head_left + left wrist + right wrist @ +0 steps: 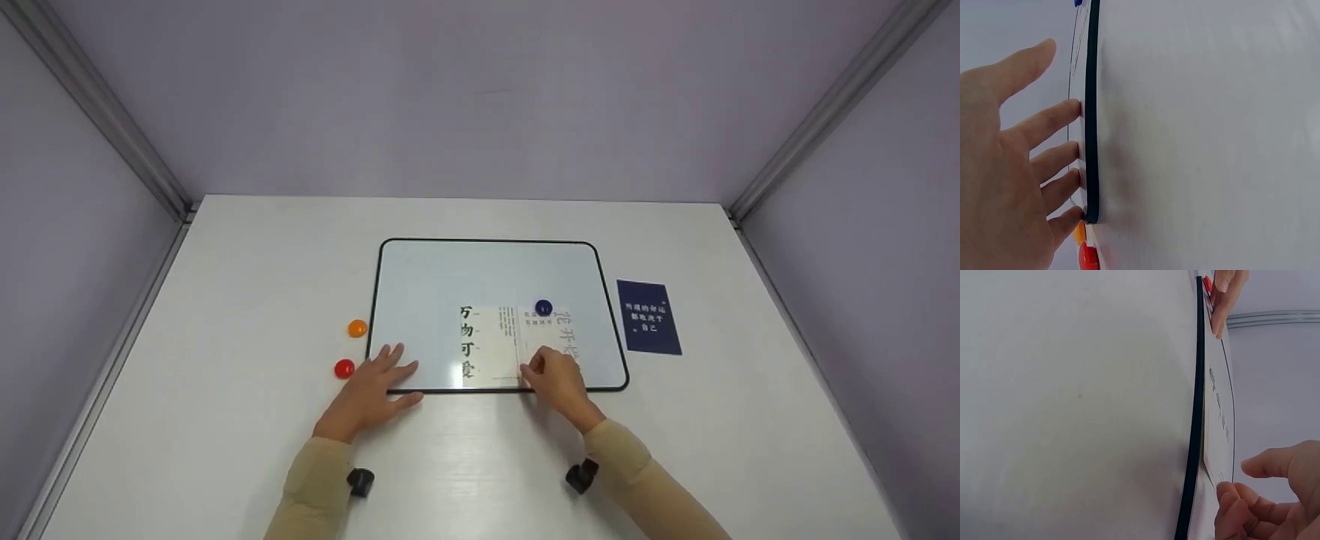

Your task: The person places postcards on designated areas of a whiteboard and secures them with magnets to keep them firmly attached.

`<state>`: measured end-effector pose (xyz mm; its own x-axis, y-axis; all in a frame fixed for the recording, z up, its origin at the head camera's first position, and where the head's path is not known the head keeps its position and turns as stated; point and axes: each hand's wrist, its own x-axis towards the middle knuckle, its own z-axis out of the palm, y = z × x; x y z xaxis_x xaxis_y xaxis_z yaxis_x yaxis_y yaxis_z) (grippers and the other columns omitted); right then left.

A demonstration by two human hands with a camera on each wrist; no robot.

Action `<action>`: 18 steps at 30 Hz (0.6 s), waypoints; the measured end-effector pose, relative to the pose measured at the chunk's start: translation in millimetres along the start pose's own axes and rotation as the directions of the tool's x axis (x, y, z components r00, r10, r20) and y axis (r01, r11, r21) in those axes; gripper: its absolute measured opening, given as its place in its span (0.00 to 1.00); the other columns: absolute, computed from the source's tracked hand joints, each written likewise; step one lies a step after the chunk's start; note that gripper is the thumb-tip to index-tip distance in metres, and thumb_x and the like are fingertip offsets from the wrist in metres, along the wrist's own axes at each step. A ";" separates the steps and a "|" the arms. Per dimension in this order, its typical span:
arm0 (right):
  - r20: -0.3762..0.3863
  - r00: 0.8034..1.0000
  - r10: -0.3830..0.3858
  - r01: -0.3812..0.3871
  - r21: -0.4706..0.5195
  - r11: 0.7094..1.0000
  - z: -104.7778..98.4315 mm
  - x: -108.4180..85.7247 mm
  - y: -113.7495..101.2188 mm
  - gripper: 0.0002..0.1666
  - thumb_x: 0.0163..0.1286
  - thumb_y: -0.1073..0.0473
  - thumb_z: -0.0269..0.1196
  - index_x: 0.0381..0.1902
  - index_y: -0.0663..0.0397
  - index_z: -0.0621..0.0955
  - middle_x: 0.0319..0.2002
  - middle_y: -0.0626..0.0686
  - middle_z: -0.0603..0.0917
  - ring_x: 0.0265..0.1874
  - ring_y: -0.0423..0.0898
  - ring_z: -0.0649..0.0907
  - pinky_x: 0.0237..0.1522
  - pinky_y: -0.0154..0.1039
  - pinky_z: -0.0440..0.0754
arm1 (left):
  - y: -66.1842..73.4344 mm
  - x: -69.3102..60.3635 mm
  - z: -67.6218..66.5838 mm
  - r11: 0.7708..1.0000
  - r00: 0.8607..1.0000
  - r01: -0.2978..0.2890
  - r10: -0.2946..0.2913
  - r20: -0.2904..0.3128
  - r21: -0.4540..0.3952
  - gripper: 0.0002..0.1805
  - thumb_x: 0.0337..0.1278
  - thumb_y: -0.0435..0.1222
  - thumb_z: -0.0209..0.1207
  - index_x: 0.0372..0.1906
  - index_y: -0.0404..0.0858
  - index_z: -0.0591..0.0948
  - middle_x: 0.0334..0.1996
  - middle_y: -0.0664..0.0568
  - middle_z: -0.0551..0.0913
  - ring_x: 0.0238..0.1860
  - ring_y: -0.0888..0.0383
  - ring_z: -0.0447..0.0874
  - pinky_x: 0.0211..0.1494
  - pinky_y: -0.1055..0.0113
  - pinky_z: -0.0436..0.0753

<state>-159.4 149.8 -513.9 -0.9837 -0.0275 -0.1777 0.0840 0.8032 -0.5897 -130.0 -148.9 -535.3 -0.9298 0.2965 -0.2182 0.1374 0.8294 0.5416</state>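
A white magnetic whiteboard (pixel 427 285) with a black rim lies flat on the table. On its lower part is a cream card (pixel 491 352) with large dark characters down its left side. A paler card (pixel 561 330) with grey characters adjoins it on the right, and a dark blue round magnet (pixel 544 308) sits near its top edge. My left hand (pixel 373 390) rests with spread fingers on the board's near left corner. At the cards' near end, my right hand (pixel 556 379) has bent fingers touching the cream card's corner; its thumb stands apart in the right wrist view.
Left of the board lie an orange round magnet (pixel 358 328) and a red round magnet (pixel 344 368). A navy card (pixel 649 317) with white characters lies to the right. Walls enclose the white table (pixel 262 255) at the back and sides.
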 end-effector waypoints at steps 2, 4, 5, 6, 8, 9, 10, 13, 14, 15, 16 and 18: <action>-0.007 0.998 -0.061 0.061 -0.014 0.998 0.7 -2.4 0.4 0.10 0.65 0.59 0.63 0.26 0.57 0.77 0.22 0.51 0.79 0.22 0.41 0.73 0.24 0.30 0.68 | 0.1 -0.5 0.0 1.000 1.000 -0.007 0.007 -0.014 -0.001 0.32 0.61 0.54 0.57 0.69 0.48 0.70 0.77 0.48 0.57 0.79 0.45 0.48 0.80 0.45 0.52; -0.003 0.993 -0.120 0.120 -0.034 0.992 1.7 -4.7 1.1 0.09 0.65 0.59 0.63 0.27 0.56 0.78 0.24 0.51 0.80 0.23 0.41 0.73 0.26 0.31 0.70 | -0.1 -0.7 0.2 1.000 1.000 -0.013 0.013 -0.026 0.000 0.32 0.60 0.54 0.58 0.68 0.47 0.71 0.76 0.47 0.58 0.79 0.45 0.49 0.80 0.45 0.53; -0.001 0.988 -0.152 0.151 -0.046 0.987 2.5 -5.6 1.7 0.08 0.65 0.59 0.64 0.28 0.56 0.78 0.25 0.51 0.80 0.24 0.41 0.73 0.27 0.31 0.71 | -0.1 -0.7 0.4 1.000 0.999 -0.018 0.018 -0.032 0.001 0.32 0.60 0.54 0.58 0.68 0.47 0.71 0.76 0.46 0.59 0.79 0.44 0.50 0.80 0.44 0.54; -0.002 0.983 -0.184 0.184 -0.059 0.981 3.2 -6.5 2.2 0.08 0.65 0.59 0.64 0.29 0.56 0.79 0.26 0.51 0.81 0.25 0.41 0.75 0.29 0.32 0.73 | -0.3 -0.6 0.6 1.000 0.999 -0.020 0.021 -0.036 0.003 0.32 0.60 0.54 0.58 0.67 0.46 0.72 0.76 0.46 0.59 0.78 0.44 0.51 0.79 0.44 0.54; 0.004 0.970 -0.245 0.244 -0.090 0.966 4.9 -8.9 3.6 0.08 0.65 0.57 0.64 0.32 0.56 0.80 0.30 0.51 0.82 0.29 0.42 0.77 0.33 0.35 0.78 | -0.4 -0.4 1.0 1.000 0.999 -0.023 0.023 -0.037 0.007 0.32 0.60 0.54 0.58 0.67 0.46 0.72 0.76 0.46 0.59 0.78 0.44 0.51 0.79 0.44 0.54; 0.006 0.960 -0.280 0.278 -0.113 0.954 5.7 -10.2 4.5 0.08 0.65 0.56 0.64 0.34 0.56 0.81 0.32 0.51 0.83 0.32 0.43 0.79 0.36 0.37 0.80 | -0.6 -0.2 1.2 1.000 0.999 -0.020 0.020 -0.032 0.009 0.32 0.60 0.54 0.58 0.67 0.47 0.71 0.76 0.46 0.59 0.78 0.44 0.51 0.79 0.45 0.54; 0.007 0.949 -0.317 0.315 -0.137 0.939 6.5 -11.4 5.5 0.09 0.65 0.55 0.64 0.36 0.56 0.82 0.34 0.51 0.83 0.34 0.43 0.80 0.39 0.39 0.82 | -0.8 0.1 1.6 1.000 1.000 -0.017 0.017 -0.026 0.012 0.32 0.60 0.54 0.57 0.68 0.48 0.71 0.76 0.47 0.58 0.79 0.45 0.50 0.80 0.45 0.54; 0.019 0.907 -0.422 0.416 -0.207 0.885 9.1 -14.9 8.7 0.14 0.65 0.52 0.64 0.42 0.55 0.82 0.40 0.51 0.83 0.42 0.46 0.82 0.48 0.42 0.83 | -1.2 0.9 2.1 1.000 1.000 -0.012 0.012 -0.015 0.014 0.33 0.60 0.55 0.57 0.68 0.49 0.70 0.77 0.48 0.57 0.79 0.46 0.49 0.80 0.46 0.53; 0.028 0.891 -0.454 0.447 -0.228 0.865 9.9 -16.1 9.8 0.15 0.65 0.51 0.64 0.44 0.55 0.82 0.43 0.51 0.83 0.45 0.47 0.82 0.51 0.43 0.83 | -1.4 1.1 2.3 1.000 1.000 -0.009 0.009 -0.011 0.014 0.33 0.60 0.55 0.57 0.69 0.49 0.70 0.77 0.48 0.57 0.79 0.46 0.48 0.80 0.46 0.53; 0.039 0.876 -0.481 0.475 -0.244 0.846 10.7 -17.1 10.9 0.18 0.66 0.50 0.64 0.47 0.55 0.82 0.46 0.52 0.83 0.48 0.48 0.82 0.54 0.44 0.82 | -1.5 1.2 2.3 1.000 1.000 -0.009 0.009 -0.009 0.014 0.33 0.60 0.55 0.57 0.69 0.49 0.70 0.77 0.49 0.57 0.79 0.46 0.48 0.80 0.46 0.53; 0.055 0.865 -0.500 0.496 -0.253 0.831 11.3 -18.4 11.8 0.19 0.66 0.49 0.63 0.49 0.55 0.81 0.49 0.53 0.82 0.50 0.49 0.82 0.56 0.45 0.81 | -1.6 1.1 2.2 1.000 1.000 -0.010 0.010 -0.009 0.014 0.33 0.60 0.55 0.57 0.69 0.49 0.70 0.77 0.49 0.57 0.79 0.46 0.48 0.80 0.46 0.53; 0.098 0.855 -0.510 0.516 -0.259 0.816 12.2 -20.6 13.3 0.24 0.67 0.47 0.62 0.55 0.53 0.78 0.56 0.55 0.80 0.58 0.53 0.80 0.63 0.47 0.78 | -1.7 0.7 2.0 1.000 1.000 -0.013 0.013 -0.010 0.013 0.33 0.60 0.55 0.57 0.69 0.48 0.70 0.77 0.48 0.57 0.79 0.46 0.48 0.80 0.46 0.53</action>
<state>-136.1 153.8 -527.7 -0.8681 -0.4913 0.0713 -0.4806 0.7956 -0.3687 -130.2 -149.1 -538.0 -0.9314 0.3025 -0.2026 0.1539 0.8314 0.5339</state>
